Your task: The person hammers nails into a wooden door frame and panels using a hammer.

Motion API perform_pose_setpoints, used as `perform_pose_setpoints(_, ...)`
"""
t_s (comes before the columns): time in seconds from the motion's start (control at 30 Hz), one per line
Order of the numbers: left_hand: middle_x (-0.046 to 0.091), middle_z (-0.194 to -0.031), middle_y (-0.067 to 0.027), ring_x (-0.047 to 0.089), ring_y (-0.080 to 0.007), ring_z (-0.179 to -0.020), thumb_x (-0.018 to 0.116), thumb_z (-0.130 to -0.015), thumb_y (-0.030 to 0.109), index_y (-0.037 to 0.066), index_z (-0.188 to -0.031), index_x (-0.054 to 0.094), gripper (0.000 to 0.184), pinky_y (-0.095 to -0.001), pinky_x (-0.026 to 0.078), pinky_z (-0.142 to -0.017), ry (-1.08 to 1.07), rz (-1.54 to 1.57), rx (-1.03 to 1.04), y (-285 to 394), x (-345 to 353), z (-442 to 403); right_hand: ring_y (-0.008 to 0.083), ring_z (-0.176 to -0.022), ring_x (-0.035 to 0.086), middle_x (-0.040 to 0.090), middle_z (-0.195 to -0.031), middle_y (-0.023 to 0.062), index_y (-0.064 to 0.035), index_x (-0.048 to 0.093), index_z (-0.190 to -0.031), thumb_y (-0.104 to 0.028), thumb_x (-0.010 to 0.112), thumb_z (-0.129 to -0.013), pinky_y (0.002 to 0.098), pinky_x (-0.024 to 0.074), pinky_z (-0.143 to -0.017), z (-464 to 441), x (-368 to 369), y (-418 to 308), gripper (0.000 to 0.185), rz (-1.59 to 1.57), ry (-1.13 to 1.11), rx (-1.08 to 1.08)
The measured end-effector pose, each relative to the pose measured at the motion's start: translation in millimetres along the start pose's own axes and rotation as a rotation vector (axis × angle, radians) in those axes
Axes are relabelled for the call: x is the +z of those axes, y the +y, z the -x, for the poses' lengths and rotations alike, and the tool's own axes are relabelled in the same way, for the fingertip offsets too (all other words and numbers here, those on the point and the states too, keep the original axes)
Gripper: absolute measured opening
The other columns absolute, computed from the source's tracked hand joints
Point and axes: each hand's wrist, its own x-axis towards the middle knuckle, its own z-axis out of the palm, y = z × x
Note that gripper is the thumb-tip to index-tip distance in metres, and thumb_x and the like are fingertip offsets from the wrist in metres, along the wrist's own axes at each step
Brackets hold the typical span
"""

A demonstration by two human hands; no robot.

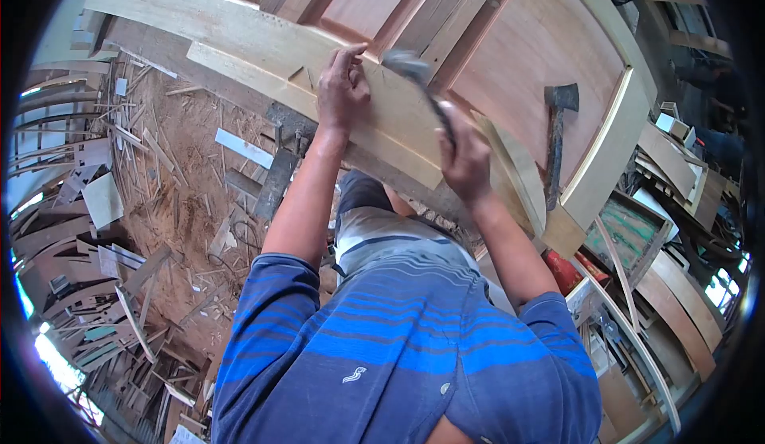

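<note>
My right hand [466,157] is wrapped round the dark handle of a hammer [441,113], whose grey head is smeared by motion above the wood. To its left, my left hand [344,89] is closed, its fingers curled over a pale wooden board [398,117] along the near edge of a panelled wooden door [510,53]. What those fingers pinch, if anything, is hidden. A hatchet [556,137] with a worn handle lies on the door panel, right of my right hand. Near that hand is a curved piece of pale wood [514,165].
Sawdust and offcuts cover the floor [179,197] at left, beside stacked curved wood pieces [68,284]. A metal clamp or vise part [279,177] is by the bench edge. At right are an open box [625,233], a tool tray [598,308] and curved boards [677,304].
</note>
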Motion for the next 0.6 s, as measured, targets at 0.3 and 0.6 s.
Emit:
perform_pose_setpoints(0.3,0.076,-0.113,-0.0182,0.077,-0.0359,-0.099,0.058,-0.094,-0.008,0.010,-0.129,0.074,0.042,-0.0470,0.062,-0.089,0.020,0.006,-0.027,1.4,0.5,-3.0,0.0368,-0.076,0.077,0.080,-0.099,0.0176,-0.0170,0.061,-0.158,-0.014,0.073,-0.106,0.0476,0.0598,-0.068,-16.5,-6.2,-17.8,0.054,-0.150,0.171,-0.091)
perform_pose_setpoints(0.6,0.077,-0.114,-0.0188,0.077,-0.0389,-0.100,0.060,-0.092,-0.007,0.011,-0.129,0.074,0.043,-0.0482,0.062,-0.088,0.031,-0.011,-0.004,1.3,1.5,-4.6,0.0454,-0.082,0.077,0.078,-0.093,0.0237,-0.0349,0.045,-0.169,-0.029,0.065,-0.110,0.0611,0.0607,-0.074,-11.9,-1.4,-3.7,0.063,0.051,-0.059,0.091)
